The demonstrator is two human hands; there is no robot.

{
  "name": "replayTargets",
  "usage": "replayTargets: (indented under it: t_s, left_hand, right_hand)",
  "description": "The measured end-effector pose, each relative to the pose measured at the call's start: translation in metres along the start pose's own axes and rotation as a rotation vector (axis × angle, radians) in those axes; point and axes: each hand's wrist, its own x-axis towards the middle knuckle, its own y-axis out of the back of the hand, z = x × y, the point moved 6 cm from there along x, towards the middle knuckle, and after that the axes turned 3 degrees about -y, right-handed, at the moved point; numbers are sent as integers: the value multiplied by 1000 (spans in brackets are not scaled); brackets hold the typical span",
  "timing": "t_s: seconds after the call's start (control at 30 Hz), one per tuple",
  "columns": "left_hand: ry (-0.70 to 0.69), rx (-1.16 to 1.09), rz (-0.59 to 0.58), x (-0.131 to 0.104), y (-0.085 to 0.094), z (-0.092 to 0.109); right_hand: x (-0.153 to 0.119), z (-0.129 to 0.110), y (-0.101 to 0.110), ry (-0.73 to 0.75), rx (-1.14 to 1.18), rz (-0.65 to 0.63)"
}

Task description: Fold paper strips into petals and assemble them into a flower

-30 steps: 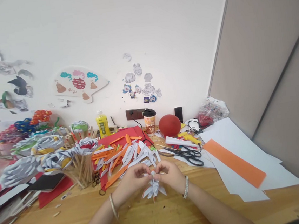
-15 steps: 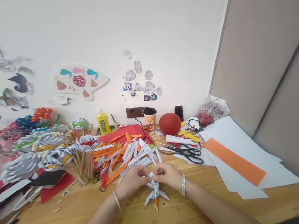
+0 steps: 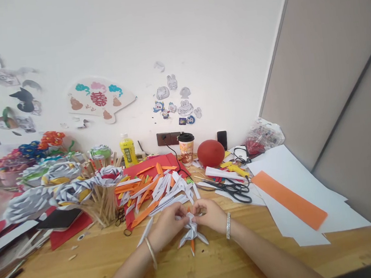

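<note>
A folded paper flower [image 3: 191,232] in white with orange tips rests low over the wooden table, its pointed petals spread out. My left hand [image 3: 172,221] pinches its upper left part between thumb and fingers. From the other side, my right hand [image 3: 209,216] grips the upper right part the same way. The fingertips hide some of the folds between them. Beside my left wrist lies a loose white folded strip [image 3: 145,231]. Just beyond my hands spreads a pile of white and orange folded paper strips [image 3: 157,187].
Black scissors [image 3: 234,191] and a yellow glue gun [image 3: 237,170] lie right of the pile. Behind stand a lidded cup [image 3: 186,149], a red balloon [image 3: 211,153] and a yellow bottle [image 3: 128,151]. Paper flowers on sticks [image 3: 70,191] crowd the left; white sheets [image 3: 294,181] and an orange strip [image 3: 289,199] cover the right.
Both hands have shifted slightly around the flower, with the fingers a little further apart. A back orange tip and the loose white strip by my left wrist now show more.
</note>
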Motion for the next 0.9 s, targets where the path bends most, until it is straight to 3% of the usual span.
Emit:
replayTargets:
  t_s: [0.07,0.17,0.37,0.67,0.8,0.9]
  left_hand:
    - [54,-62,-70,1,-2,-6]
    - [103,-93,-71,3,-1,-12]
    - [108,-47,-24,0,-4,-13]
    - [32,67,-16,2,-7,-9]
    - [40,116,-10,0,-8,-5]
    - [25,202,-7,-2,-8,0]
  right_hand:
    - [0,-1,1,14,-35,33]
    - [-1,-2,0,32,-27,36]
    - [-2,8,-9,-111,28,-135]
    - [-2,-5,-3,19,-108,-4]
    - [-1,8,-9,-104,-22,-131]
    - [-3,11,-9,-139,-58,-152]
